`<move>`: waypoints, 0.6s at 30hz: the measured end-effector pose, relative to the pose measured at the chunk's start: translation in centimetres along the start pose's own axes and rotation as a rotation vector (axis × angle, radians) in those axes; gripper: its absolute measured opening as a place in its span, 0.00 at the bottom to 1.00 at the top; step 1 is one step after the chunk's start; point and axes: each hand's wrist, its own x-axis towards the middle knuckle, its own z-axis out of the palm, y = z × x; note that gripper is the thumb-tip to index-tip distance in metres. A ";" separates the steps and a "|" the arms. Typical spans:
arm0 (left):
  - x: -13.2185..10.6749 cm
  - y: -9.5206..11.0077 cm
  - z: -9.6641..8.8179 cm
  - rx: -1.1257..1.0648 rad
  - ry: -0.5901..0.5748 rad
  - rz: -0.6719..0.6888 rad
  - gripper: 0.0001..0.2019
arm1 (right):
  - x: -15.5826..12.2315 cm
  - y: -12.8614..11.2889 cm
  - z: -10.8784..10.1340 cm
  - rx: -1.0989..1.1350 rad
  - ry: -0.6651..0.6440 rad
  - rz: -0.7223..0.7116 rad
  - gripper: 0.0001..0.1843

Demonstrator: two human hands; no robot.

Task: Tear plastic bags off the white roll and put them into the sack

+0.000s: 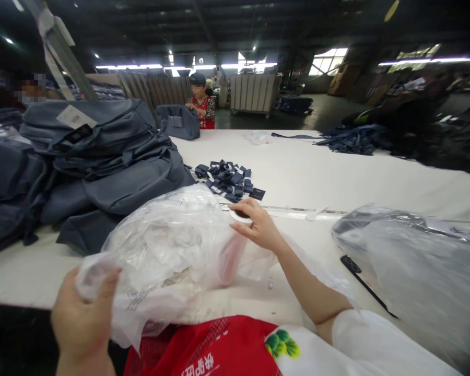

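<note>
Head view: left hand (82, 313) grips one clear plastic bag (160, 235); right hand (260, 227), one white ring (238, 219).

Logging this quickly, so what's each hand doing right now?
Left hand: closed, holding crumpled plastic, blurred.
Right hand: closed, holding a white ring, possibly a roll's core.

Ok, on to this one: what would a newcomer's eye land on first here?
Probably the bright red apron at the bottom centre, then the crumpled clear plastic spread on the white table between the left hand, lower left, and the right hand, which holds a white ring-shaped item near the centre. Next would come the big heap of blue-grey bags at the left.
</note>
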 end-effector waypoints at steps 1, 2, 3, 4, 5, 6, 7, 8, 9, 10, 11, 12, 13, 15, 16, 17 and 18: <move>-0.6 1.9 1.7 0.147 0.053 0.157 0.28 | 0.1 -0.6 0.5 -0.007 -0.009 0.001 0.24; -1.2 3.7 3.7 0.170 -0.083 0.329 0.30 | 0.2 -1.2 0.9 -0.003 -0.020 -0.006 0.25; -1.9 5.5 5.7 0.175 -0.239 0.440 0.33 | 0.2 -1.8 1.2 0.015 -0.039 -0.025 0.28; -2.5 7.0 7.7 0.186 -0.341 0.499 0.38 | 0.1 -2.3 1.5 0.055 -0.069 -0.054 0.31; -3.1 8.2 9.6 0.183 -0.424 0.513 0.42 | -0.1 -2.7 1.5 0.109 -0.107 -0.082 0.35; -3.4 9.0 11.1 0.166 -0.489 0.508 0.44 | -0.4 -2.9 1.4 0.166 -0.151 -0.097 0.39; -3.5 9.4 12.4 0.134 -0.542 0.500 0.44 | -0.8 -3.0 1.2 0.216 -0.195 -0.094 0.41; -3.5 9.6 13.2 0.088 -0.594 0.500 0.43 | -1.2 -2.9 0.8 0.254 -0.235 -0.078 0.43; -3.4 9.7 13.8 0.035 -0.647 0.517 0.41 | -1.7 -2.8 0.3 0.273 -0.274 -0.055 0.43; -3.3 9.5 14.2 -0.017 -0.694 0.544 0.40 | -2.2 -2.7 -0.3 0.276 -0.303 -0.034 0.43; -3.1 9.4 14.4 -0.060 -0.734 0.574 0.39 | -2.8 -2.5 -0.9 0.270 -0.323 -0.026 0.44; -2.9 9.3 14.5 -0.092 -0.767 0.597 0.39 | -3.3 -2.4 -1.5 0.266 -0.337 -0.029 0.46; -2.7 9.2 14.5 -0.111 -0.799 0.610 0.39 | -3.8 -2.3 -2.1 0.262 -0.345 -0.035 0.48; -2.3 9.3 14.6 -0.122 -0.824 0.613 0.38 | -4.7 -2.0 -3.1 0.219 -0.328 -0.024 0.52; -2.0 9.3 14.8 -0.116 -0.822 0.614 0.37 | -5.2 -1.8 -3.5 0.166 -0.308 0.002 0.53; -1.6 9.4 14.9 -0.107 -0.812 0.620 0.37 | -5.7 -1.5 -4.0 0.092 -0.290 0.045 0.52; -1.1 9.4 15.1 -0.099 -0.794 0.633 0.36 | -6.2 -1.1 -4.5 0.006 -0.280 0.106 0.48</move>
